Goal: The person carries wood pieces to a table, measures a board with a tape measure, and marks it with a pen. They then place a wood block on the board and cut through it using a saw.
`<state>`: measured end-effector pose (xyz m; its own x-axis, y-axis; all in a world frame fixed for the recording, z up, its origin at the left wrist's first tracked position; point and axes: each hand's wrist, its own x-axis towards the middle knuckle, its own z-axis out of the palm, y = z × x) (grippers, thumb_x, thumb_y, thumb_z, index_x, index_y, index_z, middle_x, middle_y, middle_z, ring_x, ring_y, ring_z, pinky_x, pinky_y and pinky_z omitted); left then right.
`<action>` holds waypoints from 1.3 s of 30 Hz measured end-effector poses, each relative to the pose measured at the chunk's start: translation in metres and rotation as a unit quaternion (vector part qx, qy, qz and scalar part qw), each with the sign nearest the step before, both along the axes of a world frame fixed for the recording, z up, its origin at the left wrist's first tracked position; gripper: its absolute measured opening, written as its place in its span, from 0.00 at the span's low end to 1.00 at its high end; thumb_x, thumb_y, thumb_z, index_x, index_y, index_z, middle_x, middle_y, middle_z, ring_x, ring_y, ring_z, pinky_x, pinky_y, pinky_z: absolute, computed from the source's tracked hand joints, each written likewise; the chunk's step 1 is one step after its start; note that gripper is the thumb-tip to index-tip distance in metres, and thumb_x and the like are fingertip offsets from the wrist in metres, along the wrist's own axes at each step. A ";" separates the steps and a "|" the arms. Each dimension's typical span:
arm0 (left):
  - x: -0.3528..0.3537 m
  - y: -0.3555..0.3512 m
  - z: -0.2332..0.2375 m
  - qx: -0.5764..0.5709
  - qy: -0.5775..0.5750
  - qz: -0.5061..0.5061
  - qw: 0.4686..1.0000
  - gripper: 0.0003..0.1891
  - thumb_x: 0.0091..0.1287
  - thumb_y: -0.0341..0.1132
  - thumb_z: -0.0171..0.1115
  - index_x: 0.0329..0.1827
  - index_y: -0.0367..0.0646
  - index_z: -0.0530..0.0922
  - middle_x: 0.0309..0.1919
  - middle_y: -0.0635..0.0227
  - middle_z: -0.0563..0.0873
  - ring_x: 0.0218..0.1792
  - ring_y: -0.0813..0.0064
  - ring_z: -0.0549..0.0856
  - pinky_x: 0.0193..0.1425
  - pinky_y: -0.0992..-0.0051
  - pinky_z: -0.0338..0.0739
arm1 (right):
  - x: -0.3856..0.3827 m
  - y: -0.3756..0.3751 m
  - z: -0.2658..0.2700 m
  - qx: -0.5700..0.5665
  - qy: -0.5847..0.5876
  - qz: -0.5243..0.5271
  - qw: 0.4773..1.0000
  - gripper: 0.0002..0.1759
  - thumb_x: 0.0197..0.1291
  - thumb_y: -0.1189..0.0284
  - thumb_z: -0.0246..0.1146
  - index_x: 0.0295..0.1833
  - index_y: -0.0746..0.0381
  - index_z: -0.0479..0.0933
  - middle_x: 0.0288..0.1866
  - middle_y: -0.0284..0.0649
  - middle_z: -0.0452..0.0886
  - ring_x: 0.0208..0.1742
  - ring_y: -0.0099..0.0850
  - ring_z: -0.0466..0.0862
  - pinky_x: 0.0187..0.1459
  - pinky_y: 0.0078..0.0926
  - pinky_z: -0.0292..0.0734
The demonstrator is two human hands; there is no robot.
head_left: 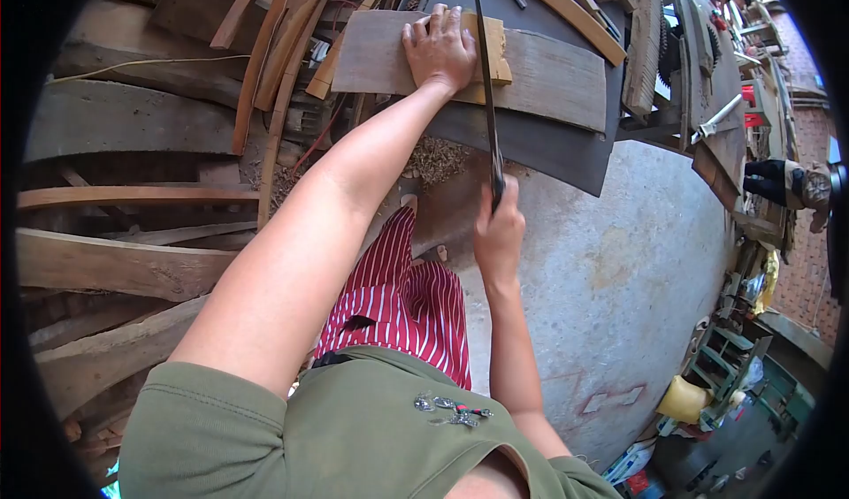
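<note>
My right hand [500, 231] is closed round the handle of a handsaw. The long dark blade [492, 114] of the handsaw is seen nearly edge-on and crosses over a yellowish wood block [497, 53]. That block lies on a wide grey-brown board [555, 81]. My left hand [439, 50] presses down beside the blade, fingers spread, its palm over the block's left part and the board. Whether the teeth are inside the wood cannot be made out. Under the board is a dark flat sheet [566, 165].
Curved wood strips [283, 53] and stacked planks [124, 265] crowd the left side. Sawdust [438, 161] lies below the board. A concrete floor [610, 269] extends right, with a yellow container [684, 400] at its edge. Another person [787, 183] is at far right.
</note>
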<state>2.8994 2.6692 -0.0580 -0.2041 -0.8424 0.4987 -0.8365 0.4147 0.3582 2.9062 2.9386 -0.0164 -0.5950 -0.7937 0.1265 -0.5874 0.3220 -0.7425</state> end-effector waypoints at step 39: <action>-0.002 -0.001 0.001 0.019 0.002 -0.015 1.000 0.26 0.70 0.48 0.48 0.70 0.54 0.72 0.70 0.69 0.71 0.67 0.62 0.70 0.76 0.55 0.51 | -0.022 -0.058 -0.001 0.021 0.017 0.005 1.000 0.12 0.72 0.67 0.55 0.53 0.63 0.67 0.27 0.62 0.81 0.33 0.61 0.83 0.30 0.56 0.77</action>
<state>2.8978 2.6687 -0.0574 -0.2275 -0.8543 0.4673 -0.8229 0.4252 0.3768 2.8847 2.8804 -0.0175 -0.5836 -0.8040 0.1140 -0.6154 0.3463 -0.7080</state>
